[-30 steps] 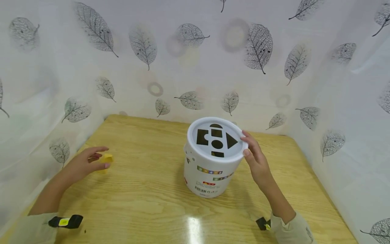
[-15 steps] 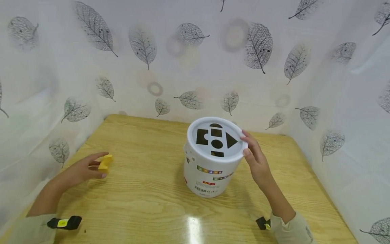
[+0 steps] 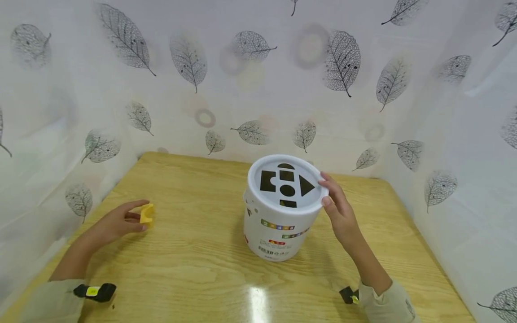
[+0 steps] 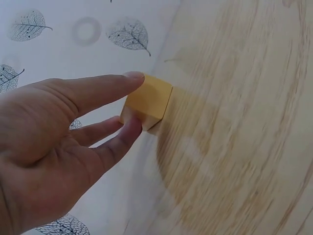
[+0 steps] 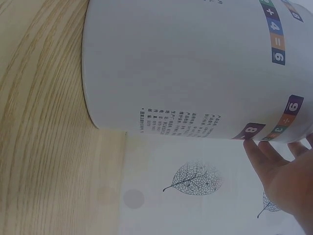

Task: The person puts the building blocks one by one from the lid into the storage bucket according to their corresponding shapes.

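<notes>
My left hand [image 3: 117, 223] pinches a small yellow arch block [image 3: 147, 216] between thumb and fingertips at the left of the table. A rounded notch shows in it in the head view; flat faces of the block [image 4: 149, 96] show in the left wrist view. The white shape-sorter bucket [image 3: 278, 233] stands upright right of the middle. Its white lid [image 3: 270, 197] has several dark cut-outs, among them a triangle, a circle and a notched square. Against the right of the rim, my right hand [image 3: 341, 217] rests its fingertips and thumb, fingers fairly straight.
The wooden table [image 3: 194, 269] has its far edge along a pale curtain [image 3: 250, 89] printed with grey leaves, which also closes in both sides. Black straps, one near the left sleeve [image 3: 52, 300] and one near the right sleeve [image 3: 383, 300], sit at the wrists.
My left hand has taken hold of the yellow block, turned it and shifted slightly right with it. The right hand and the bucket stay where they were.
</notes>
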{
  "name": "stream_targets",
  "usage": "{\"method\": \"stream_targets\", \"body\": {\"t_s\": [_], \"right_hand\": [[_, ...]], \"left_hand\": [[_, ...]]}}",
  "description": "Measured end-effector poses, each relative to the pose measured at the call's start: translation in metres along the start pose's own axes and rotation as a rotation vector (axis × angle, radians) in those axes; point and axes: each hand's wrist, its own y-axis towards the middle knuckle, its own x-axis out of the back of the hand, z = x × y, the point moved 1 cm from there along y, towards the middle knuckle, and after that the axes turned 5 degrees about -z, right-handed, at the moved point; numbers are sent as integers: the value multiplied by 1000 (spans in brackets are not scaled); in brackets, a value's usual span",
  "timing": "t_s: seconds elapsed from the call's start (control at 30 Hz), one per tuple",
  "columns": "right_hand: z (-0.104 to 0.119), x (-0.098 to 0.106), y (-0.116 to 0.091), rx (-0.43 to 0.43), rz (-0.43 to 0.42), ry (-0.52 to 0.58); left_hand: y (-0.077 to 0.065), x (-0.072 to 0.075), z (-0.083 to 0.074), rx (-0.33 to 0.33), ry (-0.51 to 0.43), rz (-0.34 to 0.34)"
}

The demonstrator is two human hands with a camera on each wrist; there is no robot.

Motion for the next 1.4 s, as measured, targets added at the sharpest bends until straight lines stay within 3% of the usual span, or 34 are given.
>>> {"method": "stream_targets", "body": {"t_s": [0.23,0.73,0.97,1.4], "right_hand": [[1,1,0,-8,0,-10],[-2,0,0,-15,-24,9],[-3,1,0,-15,-24,2],[-1,1,0,3,5,0]], "left_hand": [[9,-6,4,4,-53,13],[17,-16,-2,28,-43,-28],[20,-19,-17,35,-38,-48],[27,-25,-58,-52,-158,-33]]}}
